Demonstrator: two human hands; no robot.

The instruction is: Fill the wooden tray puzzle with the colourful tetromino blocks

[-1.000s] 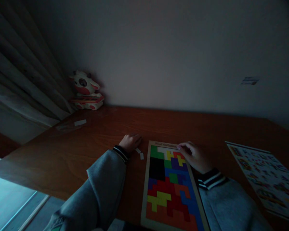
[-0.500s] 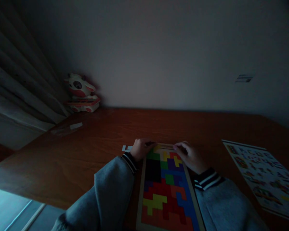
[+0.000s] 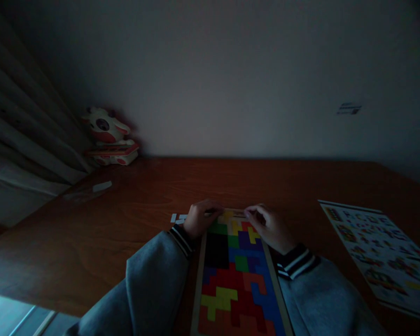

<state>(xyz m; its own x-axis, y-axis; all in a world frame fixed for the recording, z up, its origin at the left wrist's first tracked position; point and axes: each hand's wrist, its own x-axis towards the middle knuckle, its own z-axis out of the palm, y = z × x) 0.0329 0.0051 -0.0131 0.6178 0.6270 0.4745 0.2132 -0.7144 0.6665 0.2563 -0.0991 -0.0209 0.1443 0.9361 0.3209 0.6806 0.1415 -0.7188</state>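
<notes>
A shallow puzzle tray (image 3: 199, 289) with a pale wooden rim lies on the table, filled with coloured block-shaped pieces. A black square patch (image 3: 216, 250) shows at its left, below a green piece (image 3: 217, 228). My left hand (image 3: 200, 218) is over the far left corner, fingers pinched together beside a yellow piece; what they hold, if anything, is hidden. At the far right corner my right hand (image 3: 272, 228) pinches with thumb and forefinger. A tiny purplish spot shows at those fingertips, too small to name. Near them sits a yellow piece (image 3: 253, 235) among purple ones.
Small white pieces (image 3: 178, 218) lie left of my left hand. A printed picture sheet (image 3: 381, 256) is on the right of the wooden table (image 3: 143, 200). A toy cow (image 3: 107, 135) stands at the back left by a curtain (image 3: 24, 116), with a white strip (image 3: 102, 186) nearer.
The whole view has shifted slightly, so things appear a little farther left. Both hands stay at the tray's far end, with their pinched fingers little changed.
</notes>
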